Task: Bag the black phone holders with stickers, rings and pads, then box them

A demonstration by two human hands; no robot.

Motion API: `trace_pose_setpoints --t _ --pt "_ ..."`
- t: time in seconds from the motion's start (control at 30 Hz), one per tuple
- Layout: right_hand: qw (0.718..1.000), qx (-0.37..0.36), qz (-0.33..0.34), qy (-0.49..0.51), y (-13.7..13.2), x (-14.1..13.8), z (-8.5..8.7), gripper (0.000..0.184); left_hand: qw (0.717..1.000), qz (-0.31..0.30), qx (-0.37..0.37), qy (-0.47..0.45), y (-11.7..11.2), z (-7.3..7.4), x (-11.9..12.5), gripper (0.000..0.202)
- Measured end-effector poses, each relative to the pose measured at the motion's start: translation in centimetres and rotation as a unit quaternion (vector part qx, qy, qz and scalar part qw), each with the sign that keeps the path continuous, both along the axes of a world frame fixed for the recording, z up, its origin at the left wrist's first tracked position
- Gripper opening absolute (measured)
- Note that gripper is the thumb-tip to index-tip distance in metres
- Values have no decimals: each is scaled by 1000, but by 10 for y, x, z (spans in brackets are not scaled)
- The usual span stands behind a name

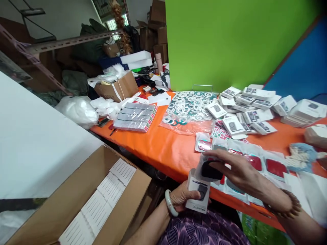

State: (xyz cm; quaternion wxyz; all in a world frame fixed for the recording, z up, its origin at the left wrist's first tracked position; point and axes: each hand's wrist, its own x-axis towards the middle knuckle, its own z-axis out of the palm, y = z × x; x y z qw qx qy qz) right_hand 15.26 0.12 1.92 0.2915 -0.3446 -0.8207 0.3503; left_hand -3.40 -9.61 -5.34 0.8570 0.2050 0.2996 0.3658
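Observation:
My left hand (182,197) grips a small white product box (198,194) printed with a black disc, held upright near the table's front edge. Just above the box's open top, my right hand (236,170) holds a black item in a clear plastic pouch (211,169). A pale bangle circles my left wrist and a bead bracelet my right. On the orange table (163,148) behind my hands lie bagged red and pink items (274,167).
Stacks of small white boxes (251,109) cover the table's back right. A bag of white rings (190,105) and packs of sheets (135,117) lie mid-table. An open carton (102,204) with white boxes stands at my left. A green board (230,41) rises behind.

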Motion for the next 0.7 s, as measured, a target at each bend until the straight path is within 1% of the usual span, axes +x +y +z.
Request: trace_pose_setpoints --t 0.07,0.17,0.27,0.37,0.47,0.53,0.6,0.67,0.7 --pt "999 5 22 -36 -5 1 9 31 999 -31 0 7 0 2 2 69" --pt "997 5 37 -67 -11 -1 19 31 998 -64 -3 8 -2 5 8 68" --pt "997 -20 48 -63 -13 -4 19 29 995 -103 8 -12 -4 6 14 70" --pt "997 -75 21 -24 -17 -5 9 25 994 -111 8 -20 -7 2 16 73" --pt "993 -114 -30 28 -29 -5 -8 24 995 -103 5 -10 -11 -5 16 73" --pt "990 -114 -67 51 -42 -5 -18 25 994 -107 -2 -4 -14 -10 15 70" --pt "988 -93 -101 65 -55 -4 -24 23 994 -105 -9 4 -16 -13 16 67" --pt "987 -76 -121 78 -65 -2 -28 21 995 -98 -11 18 -18 -15 16 68" --pt "985 -84 -124 82 -67 -1 -30 20 995 -96 -8 27 -18 -16 17 69"
